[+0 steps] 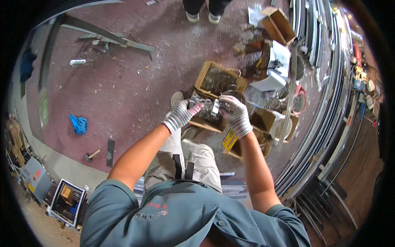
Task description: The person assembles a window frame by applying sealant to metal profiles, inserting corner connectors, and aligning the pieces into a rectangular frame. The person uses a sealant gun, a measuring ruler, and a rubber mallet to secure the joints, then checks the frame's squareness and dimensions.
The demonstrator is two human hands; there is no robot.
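Note:
Both my hands wear striped knit gloves and are held over an open cardboard box (208, 125) in front of my knees. My left hand (182, 115) grips silvery metal pieces (194, 100) between thumb and fingers. In my right hand (236, 114) is a small pale metal bracket-like piece (215, 107), its far side hidden by the glove. The pieces in the two hands lie close together; whether they touch is unclear. Just beyond stands a second cardboard box (202, 75) with small dark hardware inside. A yellow card (230, 140) bearing writing is below my right wrist.
More cardboard boxes (260, 119) and a roll of tape (298, 103) lie to the right, beside long metal profiles (327, 117). A hammer (92, 156), a dark flat strip (110, 152) and a blue cloth (79, 124) are on the floor at left. Another person's shoes (193, 17) show at the top.

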